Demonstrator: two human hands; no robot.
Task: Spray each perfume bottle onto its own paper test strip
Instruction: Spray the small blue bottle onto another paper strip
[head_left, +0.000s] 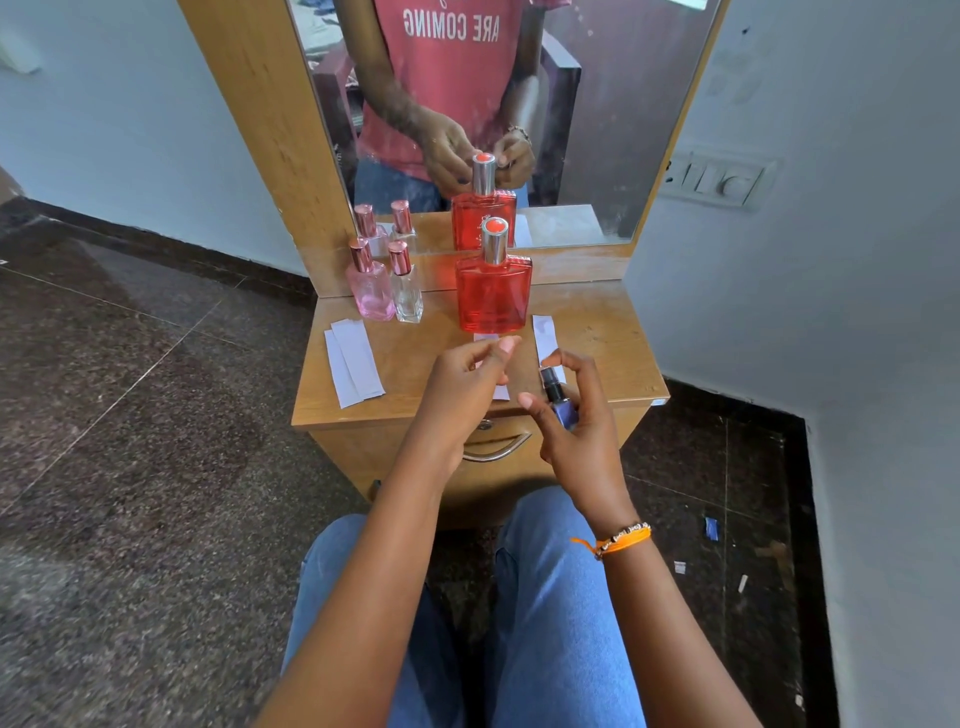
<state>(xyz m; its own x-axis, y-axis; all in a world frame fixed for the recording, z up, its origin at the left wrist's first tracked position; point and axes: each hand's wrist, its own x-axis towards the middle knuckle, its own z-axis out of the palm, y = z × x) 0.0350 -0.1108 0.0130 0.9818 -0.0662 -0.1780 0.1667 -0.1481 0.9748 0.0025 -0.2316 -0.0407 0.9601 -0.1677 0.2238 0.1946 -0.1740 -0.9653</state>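
Observation:
My right hand (576, 415) grips a small blue perfume bottle (562, 410) with a black sprayer, its cap off, above the table's front edge. My left hand (467, 384) hovers just left of it with the fingers pinched; a paper strip (501, 391) shows beneath it, and I cannot tell whether the hand holds it. A large red bottle (493, 291) stands behind the hands. A pink bottle (370, 286) and a clear bottle (406, 288) stand at the back left. Two paper strips (356, 366) lie at the left, another strip (544, 335) to the right of the red bottle.
The wooden dressing table (597, 332) has a mirror (597, 104) at the back that reflects the bottles and the person. A drawer handle (496, 449) sits below the front edge. Dark stone floor surrounds the table, with bits of litter (710, 530) at the right.

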